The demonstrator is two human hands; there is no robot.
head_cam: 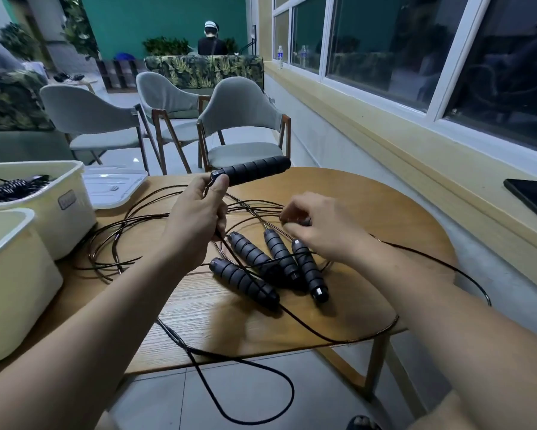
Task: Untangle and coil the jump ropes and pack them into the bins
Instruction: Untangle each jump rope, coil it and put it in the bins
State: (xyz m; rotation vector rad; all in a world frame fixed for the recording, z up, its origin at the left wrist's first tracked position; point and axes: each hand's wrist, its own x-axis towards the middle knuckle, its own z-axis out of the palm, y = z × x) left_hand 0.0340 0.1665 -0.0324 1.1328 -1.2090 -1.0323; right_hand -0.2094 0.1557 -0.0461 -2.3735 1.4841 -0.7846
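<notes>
A tangle of thin black jump-rope cords (130,225) spreads over the round wooden table (369,209). Several black foam handles (251,259) lie side by side in the middle of it. My left hand (196,218) holds one black handle (255,172) up above the table, pinching it at the cord end with thumb and fingers. My right hand (317,225) is just above the lying handles, its fingers curled and pinching a cord. One cord loop (261,395) hangs off the near table edge toward the floor.
Two cream bins stand at the left: the far bin (65,181) holds coiled ropes, the near bin (16,274) shows no contents. A white lid (115,187) lies behind them. Grey chairs (242,119) stand beyond the table. A phone (531,197) rests on the window ledge.
</notes>
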